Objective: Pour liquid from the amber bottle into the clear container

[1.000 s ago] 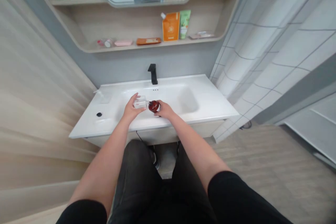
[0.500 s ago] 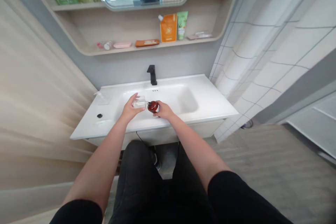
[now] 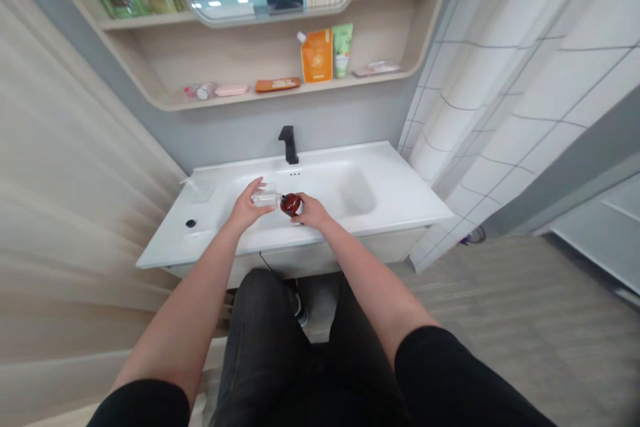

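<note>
A clear container [image 3: 265, 199] and a brown bottle [image 3: 291, 205] are held end to end above the sink [image 3: 356, 192], one in each hand.
The clear container is gripped by the left hand [image 3: 245, 207], whose fingers are spread wide around it, the thumb on the side toward the desk's [image 3: 165, 243] front edge and the fingertips on the far side. The brown bottle is clasped by the right hand [image 3: 313, 211], with fingers curled more tightly about its body; its dark neck is pointed at the clear container, though whether the two are touching cannot be told. Both are held about midway between the desk's left and right edges, nearer the front. A small black round piece [image 3: 191, 223] is seen toward the left edge, and a clear pump bottle [image 3: 201, 193] near the back left corner.
</note>
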### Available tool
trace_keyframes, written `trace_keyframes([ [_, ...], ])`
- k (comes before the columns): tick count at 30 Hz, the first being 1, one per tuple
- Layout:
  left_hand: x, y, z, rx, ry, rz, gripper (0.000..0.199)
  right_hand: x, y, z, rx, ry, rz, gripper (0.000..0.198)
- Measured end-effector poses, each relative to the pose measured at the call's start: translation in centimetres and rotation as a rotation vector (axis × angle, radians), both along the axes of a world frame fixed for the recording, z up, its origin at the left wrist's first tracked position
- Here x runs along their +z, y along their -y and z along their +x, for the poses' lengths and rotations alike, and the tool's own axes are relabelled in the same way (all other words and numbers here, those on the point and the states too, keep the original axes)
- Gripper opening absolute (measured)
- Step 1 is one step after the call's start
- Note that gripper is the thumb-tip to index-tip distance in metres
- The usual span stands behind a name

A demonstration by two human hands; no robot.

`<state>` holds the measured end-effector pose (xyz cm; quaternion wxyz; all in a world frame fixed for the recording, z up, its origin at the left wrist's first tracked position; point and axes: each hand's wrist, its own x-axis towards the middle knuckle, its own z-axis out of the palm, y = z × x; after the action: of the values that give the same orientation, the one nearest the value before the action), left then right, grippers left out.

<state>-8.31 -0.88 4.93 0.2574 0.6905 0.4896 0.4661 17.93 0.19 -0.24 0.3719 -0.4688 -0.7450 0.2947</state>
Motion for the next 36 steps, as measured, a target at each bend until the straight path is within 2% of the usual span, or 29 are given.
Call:
trace_keyframes([
  [21, 2.8, -0.8, 0.8, -0.025, -0.093, -0.022, 0.109, 0.6, 0.3, 0.1, -0.043, -0.017, -0.012, 0.081],
  [29, 3.9, -1.8, 1.6, -0.068, -0.102, -0.007, 0.110, 0.9, 0.6, 0.1, -0.136, -0.041, -0.003, 0.082],
  [36, 5.0, -2.1, 1.9, -0.081, -0.186, -0.004, 0.108, 1.0, 0.6, 0.2, -0.153, -0.041, -0.008, 0.081],
])
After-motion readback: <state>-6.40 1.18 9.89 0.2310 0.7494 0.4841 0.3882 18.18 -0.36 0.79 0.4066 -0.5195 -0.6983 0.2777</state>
